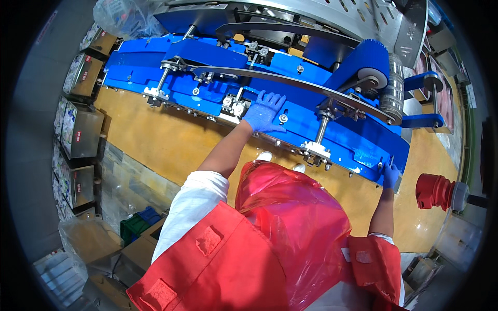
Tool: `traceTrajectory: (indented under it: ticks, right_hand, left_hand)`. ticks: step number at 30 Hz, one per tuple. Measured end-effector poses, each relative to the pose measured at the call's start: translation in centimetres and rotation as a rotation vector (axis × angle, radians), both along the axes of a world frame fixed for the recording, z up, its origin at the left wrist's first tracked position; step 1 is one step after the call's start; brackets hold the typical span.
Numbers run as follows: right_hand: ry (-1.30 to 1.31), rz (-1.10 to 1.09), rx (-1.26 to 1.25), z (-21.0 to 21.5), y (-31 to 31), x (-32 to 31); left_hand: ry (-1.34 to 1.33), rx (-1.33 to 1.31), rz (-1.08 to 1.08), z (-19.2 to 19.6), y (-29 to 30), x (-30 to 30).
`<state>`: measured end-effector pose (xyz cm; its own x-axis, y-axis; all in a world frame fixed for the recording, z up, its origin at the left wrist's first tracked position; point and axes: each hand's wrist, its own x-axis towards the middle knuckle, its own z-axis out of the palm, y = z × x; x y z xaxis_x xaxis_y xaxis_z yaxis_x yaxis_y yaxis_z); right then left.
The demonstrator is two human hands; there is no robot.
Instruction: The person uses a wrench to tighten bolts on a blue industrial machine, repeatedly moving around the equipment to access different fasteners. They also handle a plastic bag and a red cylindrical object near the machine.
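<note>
My left hand (pixel 264 111), in a blue glove, lies flat with fingers spread on the blue panel (pixel 342 152) along the near side of a long machine. Beside it are a round metal bolt (pixel 283 118) and a white-and-metal bracket (pixel 234 107). My right hand (pixel 390 175), also blue-gloved, is at the panel's right end with its fingers bent in. A thin metal piece shows just above these fingers; what they hold is too small to make out. Above the panel runs a long curved metal bar (pixel 290 80), carried on upright metal posts (pixel 322 129).
A blue belt roller (pixel 372 78) and a ribbed metal roller (pixel 392 90) stand at the machine's right. Metal bins (pixel 83 132) of wrapped goods line the left. A red ribbed plug-like fitting (pixel 433 192) juts in at right. Cardboard boxes (pixel 137 254) lie lower left.
</note>
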<state>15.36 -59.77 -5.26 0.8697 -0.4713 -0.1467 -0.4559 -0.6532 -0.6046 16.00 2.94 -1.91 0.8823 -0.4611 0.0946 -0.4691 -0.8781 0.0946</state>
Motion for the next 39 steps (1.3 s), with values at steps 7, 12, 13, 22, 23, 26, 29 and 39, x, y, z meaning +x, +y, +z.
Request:
traceTrajectory:
  ticks: [7, 12, 13, 22, 23, 26, 29, 39]
  right_hand:
    - [-0.019, -0.072, 0.057, -1.9, -1.9, -0.3]
    - [-0.199, -0.295, -0.363, -1.1, -1.1, -2.1]
    - [-0.333, -0.375, -0.463, -0.4, 0.1, -1.9]
    - [-0.405, 0.003, 0.41, 14.3, 31.3, -6.7]
    - [-0.343, 0.062, 0.447, 16.3, 34.9, -7.1]
    - [-0.138, 0.195, 0.556, 19.9, 43.3, -7.2]
    - [0.003, 0.488, 0.512, 16.0, 45.7, -4.9]
    - [0.138, 0.735, -0.226, 9.6, 46.6, -0.7]
  left_hand:
    - [-0.01, -0.069, -0.01, -0.2, 0.2, 0.1]
    - [0.011, -0.136, -0.035, -0.5, 0.5, 0.4]
    - [0.041, -0.149, -0.03, -0.1, 0.5, 0.5]
    - [-0.01, -0.216, 0.004, -1.6, 0.8, 0.6]
    - [-0.022, -0.209, 0.002, -1.7, 0.8, 0.7]
    - [-0.032, -0.211, -0.002, -2.0, 1.1, 0.5]
    - [-0.003, -0.229, -0.013, -1.6, 1.1, 0.6]
    - [0.064, -0.329, -0.026, -0.9, 1.9, 0.4]
